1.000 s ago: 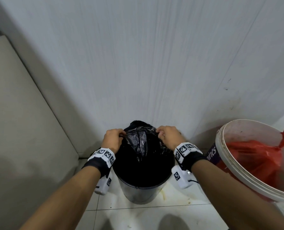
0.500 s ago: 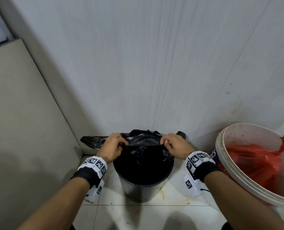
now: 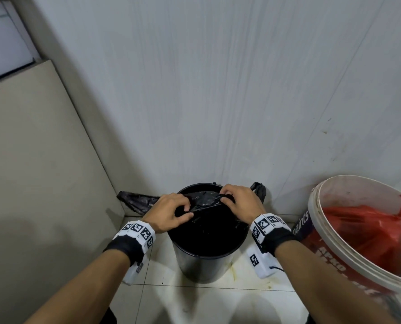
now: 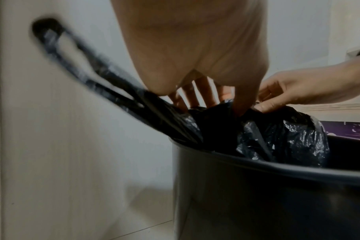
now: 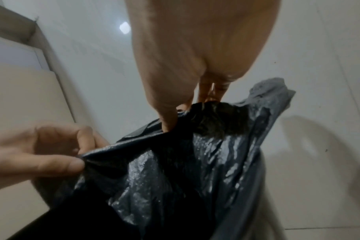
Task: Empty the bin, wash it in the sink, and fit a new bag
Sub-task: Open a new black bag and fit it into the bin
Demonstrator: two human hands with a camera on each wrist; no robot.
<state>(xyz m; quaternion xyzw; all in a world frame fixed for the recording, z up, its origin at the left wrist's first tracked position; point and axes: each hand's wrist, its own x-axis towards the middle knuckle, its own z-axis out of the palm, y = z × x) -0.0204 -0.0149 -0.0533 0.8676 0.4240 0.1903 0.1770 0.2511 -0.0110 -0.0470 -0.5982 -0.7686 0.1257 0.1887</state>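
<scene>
A dark round bin (image 3: 202, 265) (image 4: 257, 194) stands on the floor in the corner against the white wall. A black plastic bag (image 3: 203, 201) (image 4: 282, 138) (image 5: 175, 170) lies across its mouth, with one handle loop (image 3: 136, 201) (image 4: 76, 61) trailing left and another (image 3: 258, 189) (image 5: 271, 91) sticking up at the right. My left hand (image 3: 171, 212) (image 5: 43, 155) pinches the bag's edge at the left rim. My right hand (image 3: 239, 202) (image 4: 298, 92) grips the bag's edge at the far right of the rim. The bin's inside is dark and hidden.
A large white paint bucket (image 3: 323, 235) holding a tied red bag (image 3: 368, 228) stands close on the right. A beige panel (image 3: 38, 183) closes the left side, the white wall (image 3: 218, 90) the back. Stained white floor tiles (image 3: 218, 305) lie in front.
Both hands have lowered and spread the bag from a raised bunch down over the bin's mouth, then drawn closer together at the far rim. The handle loops now trail outside.
</scene>
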